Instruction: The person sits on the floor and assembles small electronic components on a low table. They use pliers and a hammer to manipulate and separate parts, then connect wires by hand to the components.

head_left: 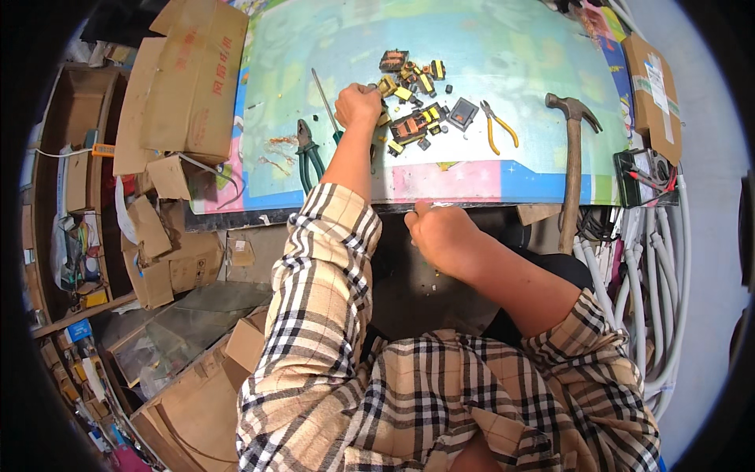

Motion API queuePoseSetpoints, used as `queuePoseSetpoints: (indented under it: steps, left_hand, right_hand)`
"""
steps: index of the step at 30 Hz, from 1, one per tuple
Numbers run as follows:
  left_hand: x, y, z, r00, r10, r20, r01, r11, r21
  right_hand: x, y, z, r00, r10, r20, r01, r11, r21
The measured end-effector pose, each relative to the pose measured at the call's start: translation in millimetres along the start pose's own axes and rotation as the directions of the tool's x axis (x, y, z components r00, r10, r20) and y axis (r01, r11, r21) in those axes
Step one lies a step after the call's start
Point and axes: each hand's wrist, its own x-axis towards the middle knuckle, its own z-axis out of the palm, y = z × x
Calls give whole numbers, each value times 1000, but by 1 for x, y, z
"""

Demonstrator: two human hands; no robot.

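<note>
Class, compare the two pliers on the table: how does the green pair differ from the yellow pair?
The green pliers have dark green handles; the yellow pliers have yellow-orange ones. The green pliers' head is broad, the yellow pliers' slimmer. The green pliers lie left of the parts, the yellow pliers right of them. Both have spread handles.

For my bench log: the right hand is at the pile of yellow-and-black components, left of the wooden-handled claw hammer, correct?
No: in the head view, the left hand is at the pile, left of the hammer; the right hand is clear of the pile.
</note>
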Motion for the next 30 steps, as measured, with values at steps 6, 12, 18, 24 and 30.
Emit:
queuePoseSetpoints:
  steps: [6,12,18,24,30]
  left_hand:
    - [-34,-19,-25,939,16,344,253,644,-722]
    - [-125,-12,-53,719,331,612,601,147,-786]
    - [-183,9,-71,903,301,307,181,379,-907]
    - [-199,11,-82,914,348,207,36,441,-897]
    - [-157,-48,-80,993,108,-48,-118,928,-354]
  right_hand:
    - [-2,5,-5,998,9,58,-10,1000,17]
    - [7,44,-47,971,240,13,-237,965,-109]
    - [8,48,-73,907,347,-238,-157,805,572]
    - [9,40,-71,914,310,-263,-83,775,626]
    - [5,62,-65,911,322,-258,-204,895,396]
